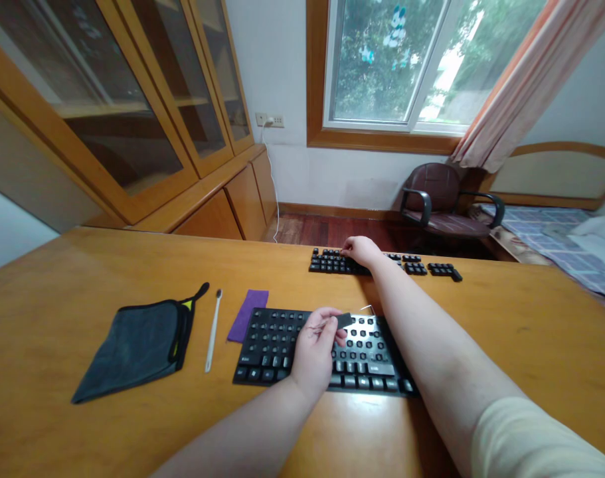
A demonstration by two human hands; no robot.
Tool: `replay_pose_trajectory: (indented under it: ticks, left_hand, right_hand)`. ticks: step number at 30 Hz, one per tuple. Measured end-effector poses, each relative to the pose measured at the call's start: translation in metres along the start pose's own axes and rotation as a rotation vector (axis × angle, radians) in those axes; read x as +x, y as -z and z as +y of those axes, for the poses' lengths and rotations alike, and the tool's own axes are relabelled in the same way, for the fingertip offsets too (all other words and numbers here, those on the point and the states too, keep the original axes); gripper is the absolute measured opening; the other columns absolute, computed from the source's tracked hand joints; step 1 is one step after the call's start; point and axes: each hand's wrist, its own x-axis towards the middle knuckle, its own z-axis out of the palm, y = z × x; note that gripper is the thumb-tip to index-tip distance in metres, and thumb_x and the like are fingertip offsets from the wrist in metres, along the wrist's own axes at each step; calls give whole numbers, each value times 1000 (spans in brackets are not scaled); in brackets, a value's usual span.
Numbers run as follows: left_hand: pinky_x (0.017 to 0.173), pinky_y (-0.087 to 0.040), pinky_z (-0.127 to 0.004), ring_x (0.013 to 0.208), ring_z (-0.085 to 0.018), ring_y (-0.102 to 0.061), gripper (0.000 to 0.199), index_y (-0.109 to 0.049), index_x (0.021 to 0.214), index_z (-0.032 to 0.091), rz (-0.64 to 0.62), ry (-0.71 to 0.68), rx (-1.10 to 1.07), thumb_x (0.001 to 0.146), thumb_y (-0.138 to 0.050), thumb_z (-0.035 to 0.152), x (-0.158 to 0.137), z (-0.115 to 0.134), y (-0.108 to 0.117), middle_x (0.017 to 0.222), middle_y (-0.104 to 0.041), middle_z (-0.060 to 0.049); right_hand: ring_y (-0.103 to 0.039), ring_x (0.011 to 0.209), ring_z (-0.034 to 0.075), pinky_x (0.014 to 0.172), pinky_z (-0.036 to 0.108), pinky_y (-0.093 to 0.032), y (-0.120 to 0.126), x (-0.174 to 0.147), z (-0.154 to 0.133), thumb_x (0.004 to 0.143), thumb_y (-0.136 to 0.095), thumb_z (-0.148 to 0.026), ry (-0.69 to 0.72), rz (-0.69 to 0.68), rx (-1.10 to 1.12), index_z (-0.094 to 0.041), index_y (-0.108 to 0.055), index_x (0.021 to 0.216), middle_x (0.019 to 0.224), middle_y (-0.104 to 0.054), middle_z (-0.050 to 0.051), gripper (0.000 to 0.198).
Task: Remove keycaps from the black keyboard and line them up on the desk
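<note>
A: Step in hand?

B: Handling loose keycaps, I judged. Black plastic keyboard lay mid-scene on the glossy brown wooden table, near row capped, much of the far part bare. Right hand at the far side, fingertips narrowed to a pinch over small black plastic keycaps laid in rows; whether it gripped one, couldn't tell.

A: Left hand?

B: Over the keyboard, holding a small dark-grey rectangular piece.

A: What did the next move call for?

B: Light, exact fingertip work, I reckoned; neighbouring caps stood close.

A: Writing?

B: Pale marks on some keys, too small to read. No brand made out.
</note>
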Motion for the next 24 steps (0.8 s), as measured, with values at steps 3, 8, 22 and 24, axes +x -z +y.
replay_pose_trajectory:
  ticks: [3,8,22,24]
  left_hand:
    - [59,-42,-22,58,-11,-55,19,-57,94,17,-3,3,0,85,-50,34,-1,1,0,63,-59,2]
    - [58,-42,-22,57,-11,-55,21,-57,93,17,3,10,-6,84,-52,36,-1,2,0,63,-59,2]
    - [58,-42,-22,57,-11,-56,22,-59,92,17,2,15,12,83,-54,37,-1,4,-1,63,-60,1]
    - [58,-43,-22,58,-11,-56,22,-58,93,17,-3,13,17,84,-53,36,-1,3,0,63,-60,1]
  right_hand:
    - [-61,79,16,70,23,-43,1,-1,1,77,-62,-34,14,3,6,-24,-69,83,83,-70,1,13]
    - [-61,77,15,71,23,-43,3,-1,2,76,-63,-31,37,-2,14,-25,-69,81,83,-69,0,10]
    - [-61,78,15,73,23,-45,14,-3,-1,80,-61,-34,43,30,121,-21,-70,86,86,-70,3,17]
    - [-60,80,15,75,24,-44,37,-7,1,82,-58,-34,65,128,188,-19,-69,89,90,-69,4,20]
